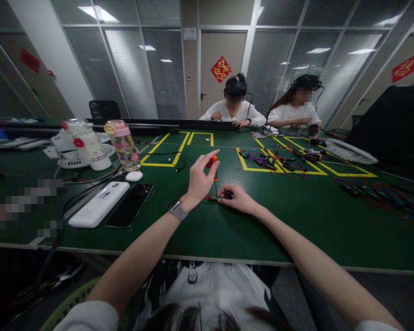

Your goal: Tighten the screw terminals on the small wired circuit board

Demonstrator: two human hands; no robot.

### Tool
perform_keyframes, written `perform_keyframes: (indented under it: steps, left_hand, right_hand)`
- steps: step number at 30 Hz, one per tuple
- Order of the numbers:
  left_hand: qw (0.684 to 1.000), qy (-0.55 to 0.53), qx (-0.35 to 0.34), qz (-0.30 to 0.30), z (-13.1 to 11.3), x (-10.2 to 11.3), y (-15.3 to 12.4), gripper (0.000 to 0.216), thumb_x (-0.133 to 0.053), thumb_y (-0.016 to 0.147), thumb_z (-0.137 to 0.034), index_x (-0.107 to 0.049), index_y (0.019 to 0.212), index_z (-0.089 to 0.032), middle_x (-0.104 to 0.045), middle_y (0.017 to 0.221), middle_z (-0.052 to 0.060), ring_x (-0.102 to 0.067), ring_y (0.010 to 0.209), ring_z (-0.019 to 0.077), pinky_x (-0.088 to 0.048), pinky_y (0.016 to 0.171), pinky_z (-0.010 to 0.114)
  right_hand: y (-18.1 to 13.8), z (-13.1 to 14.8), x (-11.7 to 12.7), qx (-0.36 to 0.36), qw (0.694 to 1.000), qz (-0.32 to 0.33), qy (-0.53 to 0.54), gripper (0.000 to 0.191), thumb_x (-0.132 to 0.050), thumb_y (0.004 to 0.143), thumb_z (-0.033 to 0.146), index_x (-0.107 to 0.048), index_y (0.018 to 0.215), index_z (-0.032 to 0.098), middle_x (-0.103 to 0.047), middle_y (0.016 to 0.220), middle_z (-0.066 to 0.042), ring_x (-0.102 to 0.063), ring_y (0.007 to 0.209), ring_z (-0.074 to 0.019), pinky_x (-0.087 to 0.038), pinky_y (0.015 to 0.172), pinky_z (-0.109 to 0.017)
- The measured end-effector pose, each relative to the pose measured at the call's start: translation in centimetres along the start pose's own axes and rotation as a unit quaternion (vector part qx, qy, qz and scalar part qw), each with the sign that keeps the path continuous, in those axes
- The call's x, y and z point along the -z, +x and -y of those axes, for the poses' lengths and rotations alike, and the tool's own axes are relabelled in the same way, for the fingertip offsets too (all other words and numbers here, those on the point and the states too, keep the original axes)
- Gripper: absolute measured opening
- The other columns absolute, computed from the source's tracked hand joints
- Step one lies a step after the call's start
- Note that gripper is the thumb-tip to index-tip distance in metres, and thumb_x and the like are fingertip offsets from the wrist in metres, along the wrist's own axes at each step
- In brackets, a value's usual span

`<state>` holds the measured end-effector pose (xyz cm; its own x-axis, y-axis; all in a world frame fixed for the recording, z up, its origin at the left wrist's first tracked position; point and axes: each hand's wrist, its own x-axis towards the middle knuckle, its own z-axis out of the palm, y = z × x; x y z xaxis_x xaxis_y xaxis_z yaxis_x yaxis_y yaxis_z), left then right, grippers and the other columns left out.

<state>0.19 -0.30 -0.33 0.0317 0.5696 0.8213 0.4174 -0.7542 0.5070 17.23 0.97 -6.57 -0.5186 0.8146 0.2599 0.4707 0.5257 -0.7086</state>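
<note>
Red diamond sign (221,69) on the door (224,45) beyond and above the left hand's (200,179) grip: gold Chinese characters, top looks like 招, rest unclear. Red sign (405,68) far right of the grip reads 福; red plaque (30,60) far left, not legible. White power bank (96,209) left of the grip has a dark handwritten mark, unclear; pink-lidded bottle (127,149) farther back, print too small.

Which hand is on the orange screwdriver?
The left hand, the one with the watch: it curls around the screwdriver. The right hand is lower, at the green board, and its wrist is bare.
</note>
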Motion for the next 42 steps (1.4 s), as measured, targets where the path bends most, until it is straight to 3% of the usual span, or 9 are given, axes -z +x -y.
perform_keyframes:
  steps: [3, 8, 10, 14, 19, 26, 30, 38, 42]
  left_hand:
    - [0.999, 0.045, -0.005, -0.020, -0.25, 0.25, 0.06, 0.021, -0.065, 0.087, -0.033, -0.065, 0.106, -0.024, -0.058, 0.086, 0.001, -0.055, 0.077, 0.0149, -0.048, 0.074, 0.028]
    - [1.000, -0.001, 0.001, 0.000, -0.28, 0.25, 0.04, 0.029, -0.038, 0.100, -0.026, -0.061, 0.117, -0.022, -0.061, 0.106, 0.007, -0.059, 0.095, 0.0158, -0.048, 0.085, 0.030]
    - [0.999, -0.038, 0.016, 0.010, -0.10, 0.10, 0.03, 0.030, -0.036, 0.100, -0.025, -0.058, 0.120, -0.021, -0.063, 0.112, 0.008, -0.061, 0.098, 0.0156, -0.048, 0.087, 0.030]
    - [0.998, -0.056, 0.039, -0.003, 0.22, -0.05, 0.08, 0.026, -0.045, 0.098, -0.028, -0.059, 0.117, -0.021, -0.068, 0.102, 0.006, -0.065, 0.085, 0.0142, -0.051, 0.078, 0.028]
    - [0.999, 0.013, 0.016, -0.027, 0.05, 0.23, 0.16, 0.017, -0.058, 0.091, -0.032, -0.065, 0.103, -0.022, -0.064, 0.094, 0.003, -0.060, 0.085, 0.0151, -0.049, 0.078, 0.028]
    - [0.995, -0.072, 0.053, 0.033, 0.18, -0.06, -0.04, 0.036, -0.038, 0.099, -0.022, -0.051, 0.133, -0.025, -0.065, 0.118, 0.007, -0.066, 0.095, 0.0156, -0.051, 0.084, 0.031]
    - [0.995, -0.085, 0.048, 0.030, 0.11, -0.17, -0.04, 0.035, -0.047, 0.096, -0.023, -0.054, 0.130, -0.023, -0.068, 0.114, 0.007, -0.067, 0.095, 0.0164, -0.053, 0.085, 0.031]
    - [1.000, 0.024, -0.005, -0.013, -0.52, 0.26, 0.09, 0.022, -0.064, 0.088, -0.026, -0.066, 0.109, -0.022, -0.061, 0.088, 0.002, -0.057, 0.079, 0.0148, -0.049, 0.076, 0.028]
    - [1.000, 0.005, 0.005, 0.014, -0.39, 0.23, 0.11, 0.029, -0.047, 0.097, -0.026, -0.060, 0.122, -0.022, -0.063, 0.101, 0.005, -0.059, 0.091, 0.0155, -0.049, 0.082, 0.029]
  right_hand:
    - [-0.02, 0.04, -0.03, 0.000, 1.000, -0.003, -0.002, 0.009, -0.066, 0.074, 0.018, -0.066, 0.083, 0.015, -0.063, 0.074, -0.001, -0.057, 0.069, -0.0144, -0.044, 0.066, -0.026]
    - [-0.05, 0.14, 0.00, -0.003, 1.000, 0.000, 0.002, 0.010, -0.066, 0.074, 0.017, -0.066, 0.084, 0.015, -0.063, 0.075, -0.001, -0.057, 0.069, -0.0143, -0.044, 0.066, -0.026]
    - [-0.04, 0.15, 0.02, -0.002, 1.000, 0.000, 0.002, 0.010, -0.066, 0.074, 0.017, -0.066, 0.083, 0.015, -0.063, 0.075, -0.001, -0.057, 0.069, -0.0142, -0.044, 0.066, -0.026]
    - [0.01, 0.09, 0.06, -0.001, 1.000, 0.004, -0.001, 0.009, -0.066, 0.074, 0.017, -0.066, 0.083, 0.015, -0.063, 0.074, 0.000, -0.057, 0.068, -0.0138, -0.044, 0.065, -0.025]
    - [0.04, -0.13, -0.01, -0.003, 1.000, 0.003, 0.001, 0.010, -0.066, 0.074, 0.017, -0.067, 0.083, 0.015, -0.062, 0.073, 0.000, -0.056, 0.068, -0.0137, -0.044, 0.065, -0.025]
    - [0.04, -0.17, 0.01, 0.002, 1.000, 0.005, 0.003, 0.011, -0.066, 0.074, 0.018, -0.067, 0.084, 0.015, -0.063, 0.075, -0.001, -0.057, 0.069, -0.0145, -0.045, 0.066, -0.026]
    - [0.01, -0.16, 0.01, 0.002, 1.000, 0.006, 0.005, 0.010, -0.066, 0.075, 0.018, -0.067, 0.085, 0.015, -0.063, 0.075, -0.001, -0.057, 0.070, -0.0146, -0.045, 0.067, -0.026]
    - [0.01, -0.17, -0.06, 0.003, 1.000, -0.001, 0.005, 0.009, -0.066, 0.074, 0.017, -0.067, 0.083, 0.015, -0.062, 0.074, -0.001, -0.056, 0.069, -0.0145, -0.044, 0.066, -0.026]
    - [0.06, -0.28, -0.08, 0.001, 1.000, 0.002, 0.001, 0.010, -0.066, 0.074, 0.017, -0.067, 0.083, 0.014, -0.062, 0.073, -0.001, -0.056, 0.068, -0.0144, -0.044, 0.065, -0.026]
